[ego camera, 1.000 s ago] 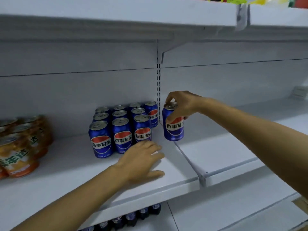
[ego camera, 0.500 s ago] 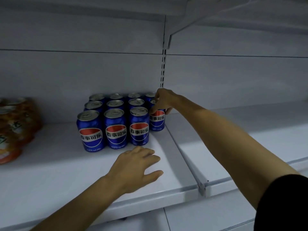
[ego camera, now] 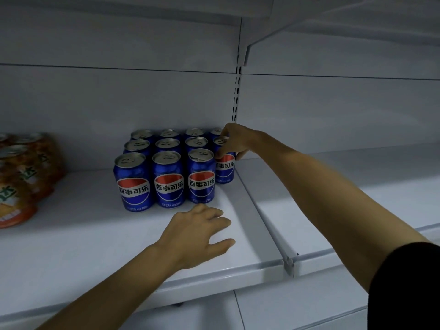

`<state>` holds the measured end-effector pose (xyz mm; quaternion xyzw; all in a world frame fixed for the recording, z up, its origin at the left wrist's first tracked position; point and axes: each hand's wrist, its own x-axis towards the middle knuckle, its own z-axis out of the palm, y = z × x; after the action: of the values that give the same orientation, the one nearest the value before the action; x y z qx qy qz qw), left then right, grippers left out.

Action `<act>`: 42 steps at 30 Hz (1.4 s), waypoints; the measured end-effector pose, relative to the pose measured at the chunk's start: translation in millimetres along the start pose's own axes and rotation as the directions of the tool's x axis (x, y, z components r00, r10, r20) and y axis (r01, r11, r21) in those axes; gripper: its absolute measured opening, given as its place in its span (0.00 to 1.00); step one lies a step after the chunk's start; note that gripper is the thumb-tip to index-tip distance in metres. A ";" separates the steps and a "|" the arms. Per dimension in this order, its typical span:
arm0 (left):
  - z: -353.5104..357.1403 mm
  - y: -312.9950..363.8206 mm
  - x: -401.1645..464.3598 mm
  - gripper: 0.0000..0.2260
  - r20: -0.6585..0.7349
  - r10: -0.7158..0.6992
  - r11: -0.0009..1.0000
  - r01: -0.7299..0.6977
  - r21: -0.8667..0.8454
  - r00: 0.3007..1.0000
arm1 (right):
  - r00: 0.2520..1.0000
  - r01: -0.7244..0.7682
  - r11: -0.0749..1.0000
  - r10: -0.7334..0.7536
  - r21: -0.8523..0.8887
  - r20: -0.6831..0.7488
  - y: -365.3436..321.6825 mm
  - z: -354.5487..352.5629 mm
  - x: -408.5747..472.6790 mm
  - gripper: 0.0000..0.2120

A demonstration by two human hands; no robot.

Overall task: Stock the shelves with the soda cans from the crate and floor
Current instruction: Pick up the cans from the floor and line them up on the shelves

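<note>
Shelf (ego camera: pixel 95 239): hands (ego camera: pixel 234 144) gripping can (ego camera: pixel 225 166)

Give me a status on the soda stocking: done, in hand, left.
Done: a block of blue cans stands upright on the shelf, three columns, three deep. In hand: the right hand grips the top of a blue can starting a fourth column at the block's right side; the left hand rests open on the shelf in front. Left: crate and floor are out of view, so remaining stock cannot be told.
</note>
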<state>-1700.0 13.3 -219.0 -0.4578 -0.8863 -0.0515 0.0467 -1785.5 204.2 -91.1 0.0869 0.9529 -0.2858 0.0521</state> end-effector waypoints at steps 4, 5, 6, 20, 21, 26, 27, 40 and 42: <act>-0.6 0.1 0.5 0.37 0.008 -0.005 1.000 0.005 0.000 1.000 | 0.999 0.006 1.000 -0.006 0.002 -0.033 2.2 2.3 1.2 0.31; -0.7 -0.2 0.6 0.37 0.009 -0.006 1.000 0.006 0.003 1.000 | 0.999 0.013 1.000 -0.013 0.008 -0.047 3.3 3.6 1.0 0.32; -0.9 -0.3 0.7 0.37 0.013 -0.007 1.000 0.007 0.004 1.000 | 0.998 0.024 1.000 -0.024 0.010 -0.062 4.9 5.1 -0.5 0.33; -25.5 88.7 -4.9 0.32 -0.130 0.077 0.986 -0.094 -0.136 0.989 | 0.986 -0.118 0.967 0.087 -0.226 -0.142 127.0 -25.1 -198.3 0.37; -22.9 107.2 -7.7 0.32 -0.147 0.132 0.979 -0.152 -0.135 0.980 | 0.979 -0.156 0.962 0.119 -0.224 -0.168 142.8 -26.5 -221.4 0.36; 13.7 193.7 -26.8 0.28 -0.151 0.394 0.902 -0.413 -0.125 0.907 | 0.926 -0.335 0.917 0.278 -0.216 -0.254 216.8 -11.9 -338.3 0.35; 25.5 207.4 -31.5 0.28 -0.120 0.393 0.901 -0.408 -0.146 0.911 | 0.923 -0.360 0.904 0.309 -0.230 -0.230 228.5 -1.2 -359.0 0.36; 196.0 230.2 -163.9 0.27 0.486 0.175 0.982 -0.115 -0.152 0.856 | 0.811 -0.445 0.847 0.519 -0.292 0.270 308.7 255.2 -463.8 0.45; 209.3 219.7 -179.6 0.27 0.540 0.148 0.987 -0.092 -0.128 0.829 | 0.795 -0.442 0.851 0.519 -0.284 0.316 307.8 284.8 -466.0 0.44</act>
<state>-1424.6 22.9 -439.0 -0.5098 -0.8286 0.0416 -0.2277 -1254.8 236.0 -423.3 0.2643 0.8936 -0.1793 0.3155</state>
